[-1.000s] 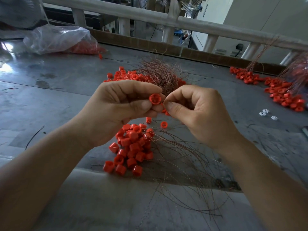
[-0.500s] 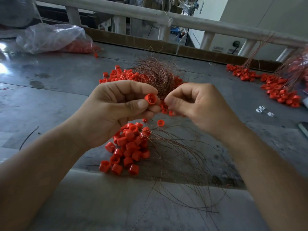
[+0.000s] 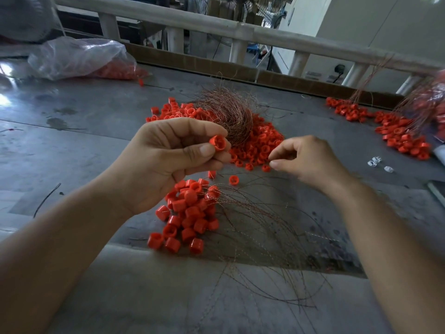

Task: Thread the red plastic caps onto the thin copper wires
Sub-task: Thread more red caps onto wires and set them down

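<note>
My left hand pinches a red plastic cap between thumb and fingers, open end toward me, above the table. My right hand is a short way to its right, thumb and forefinger tips nearly touching; whether a thin wire lies between them I cannot tell. Below the hands lies a heap of red caps with thin copper wires fanning out to the right. Behind the hands sits a tangled bundle of copper wire on a larger spread of loose caps.
A clear plastic bag with red caps lies at the far left. More caps with wires are at the far right, beside small white parts. A white railing and cardboard strip border the grey table's far edge.
My right hand has pulled away to the right from the cap, opening a gap between the hands. The left hand still holds the cap in about the same place.
</note>
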The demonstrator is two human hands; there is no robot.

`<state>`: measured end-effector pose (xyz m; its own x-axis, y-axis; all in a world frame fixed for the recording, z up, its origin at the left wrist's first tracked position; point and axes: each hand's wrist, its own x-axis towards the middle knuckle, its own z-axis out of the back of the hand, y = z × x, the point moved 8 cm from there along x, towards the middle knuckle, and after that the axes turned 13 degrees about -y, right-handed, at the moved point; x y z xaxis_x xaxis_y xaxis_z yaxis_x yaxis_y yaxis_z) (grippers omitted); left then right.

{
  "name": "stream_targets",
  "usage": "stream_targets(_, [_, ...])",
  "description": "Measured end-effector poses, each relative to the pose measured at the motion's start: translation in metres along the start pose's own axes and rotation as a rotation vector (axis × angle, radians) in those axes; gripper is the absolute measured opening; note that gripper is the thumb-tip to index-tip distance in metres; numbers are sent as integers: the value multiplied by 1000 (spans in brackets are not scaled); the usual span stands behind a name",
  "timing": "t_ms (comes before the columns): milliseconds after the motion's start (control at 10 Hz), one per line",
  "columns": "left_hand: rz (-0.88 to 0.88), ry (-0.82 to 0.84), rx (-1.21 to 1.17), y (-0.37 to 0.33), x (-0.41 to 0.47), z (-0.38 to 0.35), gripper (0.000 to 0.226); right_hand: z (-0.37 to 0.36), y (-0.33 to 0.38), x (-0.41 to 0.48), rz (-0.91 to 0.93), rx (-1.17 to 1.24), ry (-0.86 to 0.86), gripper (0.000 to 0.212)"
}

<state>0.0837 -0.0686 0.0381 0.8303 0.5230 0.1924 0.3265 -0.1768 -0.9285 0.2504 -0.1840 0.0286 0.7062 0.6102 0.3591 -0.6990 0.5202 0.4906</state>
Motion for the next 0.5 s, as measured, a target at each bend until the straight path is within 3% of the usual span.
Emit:
stream_targets(300, [6, 2, 10, 0, 1, 0, 24, -18, 9, -2, 76, -160, 35, 7])
stream_targets(500, [-4, 3, 23, 0, 0, -1, 24, -7, 14, -2, 60, -49, -33, 16])
